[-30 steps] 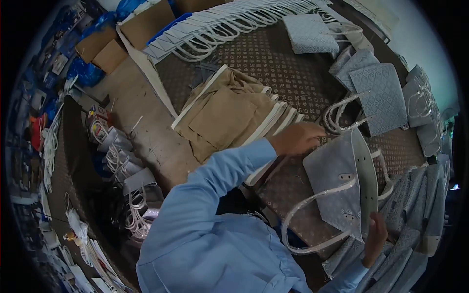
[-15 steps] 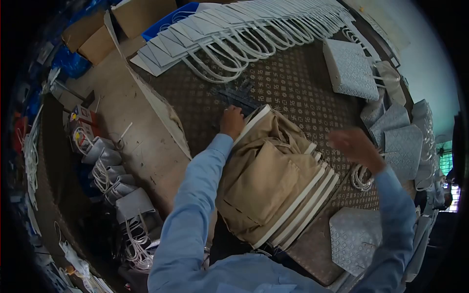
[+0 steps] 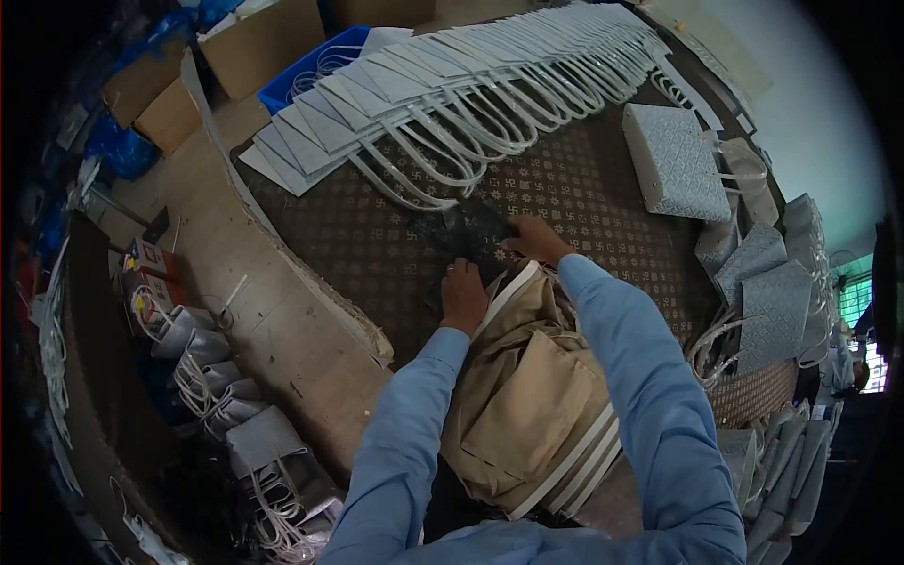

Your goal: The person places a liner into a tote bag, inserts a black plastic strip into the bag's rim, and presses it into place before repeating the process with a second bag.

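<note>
A heap of dark, thin material (image 3: 466, 234) lies on the patterned brown cloth; its kind cannot be made out. My left hand (image 3: 463, 294) rests at the near edge of the heap, fingers stretched forward over it. From the right, my right hand (image 3: 539, 240) reaches to the heap's side, its fingers closed on a bit of the dark material. Close beneath my forearms sits a tan fabric bundle (image 3: 527, 395) with white-edged layers, its upper end beside both hands.
A long overlapping row of silver-white bags with loop handles (image 3: 414, 89) spans the far side. A silver patterned bag (image 3: 678, 160) stands at right. Cartons (image 3: 259, 47) and a blue bin (image 3: 282, 89) are at far left, and grey bags (image 3: 268, 438) hang at lower left.
My right hand has swung in from the right to the dark heap beside my left hand. The view has shifted, and the tan bundle now shows partly behind my right sleeve.
</note>
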`<state>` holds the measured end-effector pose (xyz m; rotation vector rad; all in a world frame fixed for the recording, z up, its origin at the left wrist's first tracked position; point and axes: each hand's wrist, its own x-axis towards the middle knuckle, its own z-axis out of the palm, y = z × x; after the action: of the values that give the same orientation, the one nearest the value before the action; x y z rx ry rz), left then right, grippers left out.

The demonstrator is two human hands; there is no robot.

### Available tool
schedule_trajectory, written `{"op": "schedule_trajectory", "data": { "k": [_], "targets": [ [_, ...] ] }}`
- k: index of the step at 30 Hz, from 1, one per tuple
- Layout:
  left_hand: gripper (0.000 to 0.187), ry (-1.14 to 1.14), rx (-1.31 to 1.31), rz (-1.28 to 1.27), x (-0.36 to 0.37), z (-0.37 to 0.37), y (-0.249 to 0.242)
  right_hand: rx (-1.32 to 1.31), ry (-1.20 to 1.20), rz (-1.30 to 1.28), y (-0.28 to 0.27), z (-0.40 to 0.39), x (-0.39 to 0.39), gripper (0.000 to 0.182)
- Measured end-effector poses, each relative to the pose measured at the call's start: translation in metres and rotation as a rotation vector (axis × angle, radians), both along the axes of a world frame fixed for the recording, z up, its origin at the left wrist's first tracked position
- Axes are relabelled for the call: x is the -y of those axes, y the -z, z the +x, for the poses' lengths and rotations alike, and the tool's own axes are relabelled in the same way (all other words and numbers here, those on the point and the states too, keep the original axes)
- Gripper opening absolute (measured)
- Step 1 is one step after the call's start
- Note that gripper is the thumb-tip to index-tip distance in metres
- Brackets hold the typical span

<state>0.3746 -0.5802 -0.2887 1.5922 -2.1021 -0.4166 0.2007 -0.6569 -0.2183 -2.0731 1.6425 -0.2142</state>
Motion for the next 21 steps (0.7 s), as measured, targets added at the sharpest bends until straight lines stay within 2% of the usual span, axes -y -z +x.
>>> {"op": "schedule_trajectory", "data": {
  "k": [1, 2, 3, 4, 6, 8, 9, 11, 12, 13, 14, 15, 16, 17, 18, 19, 20, 21],
  "targets": [
    [0.016, -0.006, 0.018, -0.005, 0.002, 0.0, 0.002, 0.005, 0.012, -0.009, -0.028, 0.001, -0.002, 0.034],
    [0.016, 0.017, 0.021, -0.016, 0.004, 0.001, 0.005, 0.174, 0.052, 0.021, -0.073, 0.003, -0.008, 0.034],
    [0.01, -0.038, -0.105, 0.088, 0.006, 0.003, 0.007, 0.342, 0.105, 0.039, -0.114, 0.001, -0.02, 0.034],
    [0.008, -0.079, -0.233, 0.193, 0.011, 0.0, 0.004, 0.337, 0.151, 0.009, -0.146, -0.007, -0.035, 0.034],
    [0.022, -0.04, -0.222, 0.492, 0.015, 0.008, -0.059, 0.327, 0.087, 0.007, -0.198, -0.023, -0.072, 0.033],
    [0.044, 0.221, -1.278, 0.292, 0.006, -0.001, -0.055, 0.24, -0.007, -0.028, -0.232, -0.039, -0.119, 0.031],
    [0.044, 0.34, -1.251, 0.361, -0.033, 0.0, -0.108, 0.33, 0.024, 0.003, -0.236, -0.046, -0.146, 0.031],
    [0.043, 0.711, -1.724, 0.606, -0.089, -0.045, -0.23, 0.609, 0.02, 0.095, -0.253, -0.052, -0.213, 0.035],
    [0.042, 0.6, -1.65, 0.592, -0.114, -0.061, -0.247, 0.454, -0.074, -0.103, -0.247, -0.06, -0.238, 0.039],
    [0.04, 0.485, -1.569, 0.546, -0.137, -0.074, -0.257, 0.426, -0.056, -0.13, -0.244, -0.062, -0.263, 0.042],
    [0.04, 0.542, -1.541, 0.601, -0.161, -0.086, -0.263, 0.397, -0.064, -0.156, -0.244, -0.068, -0.291, 0.045],
    [0.038, 0.442, -1.518, 0.61, -0.184, -0.096, -0.27, 0.4, -0.015, -0.182, -0.253, -0.082, -0.326, 0.045],
    [0.037, 0.336, -1.496, 0.598, -0.205, -0.103, -0.275, 0.254, -0.007, -0.164, -0.269, -0.091, -0.359, 0.048],
    [0.037, 0.358, -1.477, 0.595, -0.225, -0.108, -0.276, 0.116, -0.015, -0.139, -0.283, -0.099, -0.392, 0.051],
    [0.035, 0.513, -1.341, 0.449, -0.247, -0.111, -0.277, 0.13, -0.015, -0.151, -0.295, -0.113, -0.428, 0.051],
    [0.034, 0.642, -1.191, 0.305, -0.274, -0.111, -0.278, 0.236, 0.076, -0.309, -0.306, -0.13, -0.468, 0.053],
    [0.034, 0.617, -1.177, 0.295, -0.311, -0.118, -0.291, 0.338, 0.159, -0.457, -0.313, -0.147, -0.507, 0.054],
    [0.033, 0.802, -0.921, 0.444, -0.355, -0.133, -0.314, 0.342, 0.161, -0.58, -0.317, -0.159, -0.544, 0.053]
  ]
}}
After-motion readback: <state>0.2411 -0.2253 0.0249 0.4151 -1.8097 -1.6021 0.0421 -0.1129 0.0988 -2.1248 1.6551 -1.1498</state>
